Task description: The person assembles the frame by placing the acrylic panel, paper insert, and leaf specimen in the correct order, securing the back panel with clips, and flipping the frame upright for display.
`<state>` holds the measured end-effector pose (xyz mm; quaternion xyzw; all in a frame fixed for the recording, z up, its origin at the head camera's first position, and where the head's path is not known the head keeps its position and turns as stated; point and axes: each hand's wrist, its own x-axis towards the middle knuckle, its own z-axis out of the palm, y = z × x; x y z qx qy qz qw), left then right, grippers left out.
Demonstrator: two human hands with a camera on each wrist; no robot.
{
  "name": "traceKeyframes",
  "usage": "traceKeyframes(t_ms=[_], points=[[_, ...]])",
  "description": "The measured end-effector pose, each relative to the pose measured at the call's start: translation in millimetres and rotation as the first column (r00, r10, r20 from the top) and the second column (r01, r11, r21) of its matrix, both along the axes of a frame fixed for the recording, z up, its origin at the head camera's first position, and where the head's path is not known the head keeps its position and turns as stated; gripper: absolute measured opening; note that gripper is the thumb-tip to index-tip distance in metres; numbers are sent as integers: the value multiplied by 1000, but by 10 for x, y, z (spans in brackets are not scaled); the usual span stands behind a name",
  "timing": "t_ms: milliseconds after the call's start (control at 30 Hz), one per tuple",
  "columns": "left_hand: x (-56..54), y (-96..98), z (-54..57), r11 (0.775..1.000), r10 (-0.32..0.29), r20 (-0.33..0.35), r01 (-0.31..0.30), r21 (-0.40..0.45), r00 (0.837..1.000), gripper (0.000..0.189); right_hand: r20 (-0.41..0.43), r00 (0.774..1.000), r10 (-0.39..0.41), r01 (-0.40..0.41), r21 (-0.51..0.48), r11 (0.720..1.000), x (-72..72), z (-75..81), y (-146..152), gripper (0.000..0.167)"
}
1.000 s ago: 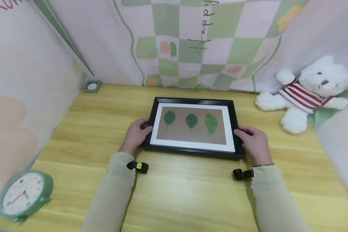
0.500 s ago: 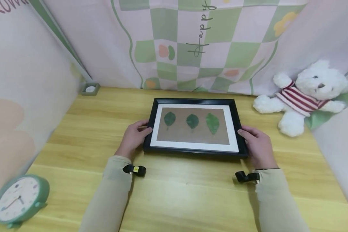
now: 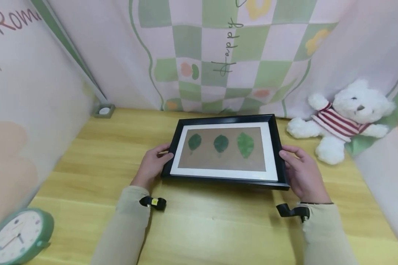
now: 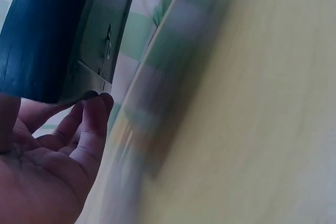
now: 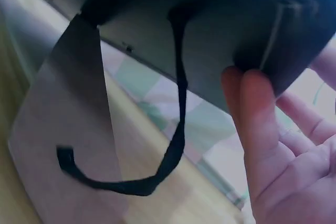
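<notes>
A black picture frame (image 3: 203,160) with a white mat and three green leaves on brown backing is held over the wooden table, its right end tilted up. My left hand (image 3: 152,163) grips the left side, thumb on the front. On the opposite side my right hand (image 3: 303,175) holds the border, with the thumb in front and fingers behind. The right wrist view shows the dark back, a fold-out stand (image 5: 73,103) hanging from it and a loose black ribbon (image 5: 176,148). Metal clips (image 4: 108,43) on the back appear in the left wrist view.
A white teddy bear (image 3: 343,117) in a striped shirt sits at the back right. The green round clock (image 3: 18,235) stands front left. A small green holder (image 3: 104,110) is in the far left corner. Behind the table hangs a checkered curtain (image 3: 215,48).
Both hands have raised the picture frame from the table, the right side more. My right hand has moved outward and nearer. The whole head view has shifted slightly down.
</notes>
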<state>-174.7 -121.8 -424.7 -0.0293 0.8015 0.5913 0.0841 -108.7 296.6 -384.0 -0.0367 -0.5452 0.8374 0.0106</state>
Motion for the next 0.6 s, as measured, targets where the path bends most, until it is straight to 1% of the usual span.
traceKeyframes(t_ms=[100,200,300,400,600], points=[[-4,0,-3,999,-4,3,4,35,1000,46,-22,999,42,-43,-20,999,9,39,-11,24],[10,28,-22,998,-1,7,0,59,1000,46,-14,998,68,-68,-31,997,39,56,-11,28],[18,46,-19,998,7,4,-7,70,1000,46,-15,998,58,-58,-34,998,40,74,-29,27],[22,65,-8,998,-5,5,5,68,1000,47,-39,999,37,-38,-39,998,29,101,-54,28],[31,126,-14,999,-31,6,31,9,1000,50,-75,997,10,-16,-76,997,44,141,-92,32]])
